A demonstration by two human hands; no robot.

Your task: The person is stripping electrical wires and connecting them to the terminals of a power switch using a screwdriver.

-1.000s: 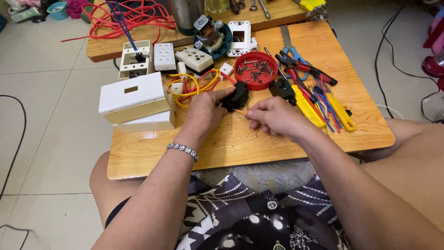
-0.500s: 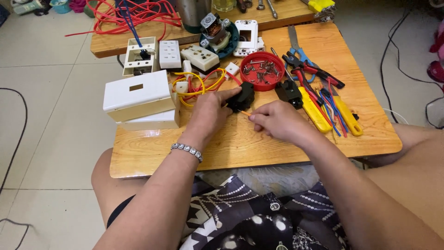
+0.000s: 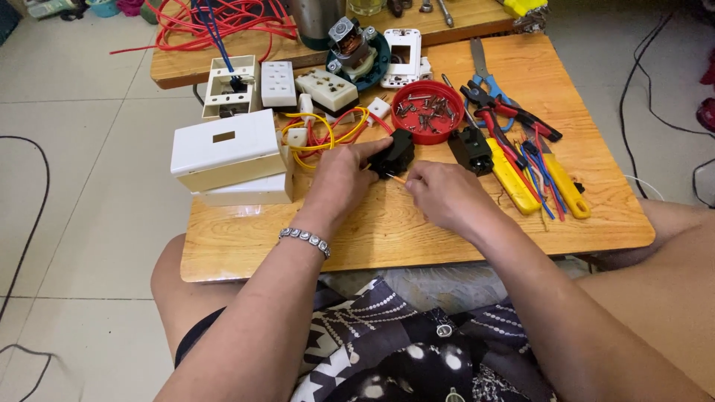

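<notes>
near the middle of the frame the left hand [image 3: 339, 179] grips a small black plastic part [image 3: 392, 154], thumb and fingers closed around its left end, holding it just above the wooden table [image 3: 387, 223]. the right hand [image 3: 443, 195], just right of centre, has its fingertips pinched together on a thin yellowish piece [image 3: 397, 179] that pokes out toward the underside of the black part; whether it is a wire end or a small tool cannot be told. a beaded metal bracelet [image 3: 304, 240] circles the left wrist. just above the left hand lies a tangle of yellow and red wires [image 3: 328, 134], and left of it, at centre left of the frame, sit two stacked white boxes [image 3: 227, 152]. just right of the black part is a red round lid [image 3: 428, 112] holding screws and small metal bits, and below its right edge rests a second black part [image 3: 471, 149]. further right a yellow-handled tool [image 3: 512, 176], red pliers [image 3: 514, 115] and loose coloured wires lie together. at the upper left of the frame a coil of red cable [image 3: 216, 18] rests on a second wooden board, with white socket pieces [image 3: 279, 83] below it.
</notes>
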